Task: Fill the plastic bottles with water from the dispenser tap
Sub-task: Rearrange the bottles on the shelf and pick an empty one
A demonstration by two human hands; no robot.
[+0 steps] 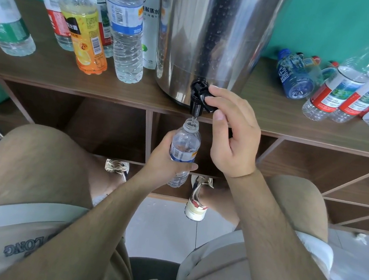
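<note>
A steel water dispenser (214,33) stands on the wooden shelf top (47,70), its black tap (198,94) hanging over the front edge. My left hand (167,158) grips a small clear bottle with a blue label (184,149), upright and uncapped, its mouth right under the spout. A thin stream of water runs into it. My right hand (231,132) pinches the tap lever between fingertips and thumb.
Several upright bottles stand left of the dispenser, among them an orange drink bottle (86,25) and a blue-labelled water bottle (127,29). To the right are red-labelled bottles (340,92) and a blue bottle on its side (295,77). Open shelf cubbies lie below; my knees flank the gap.
</note>
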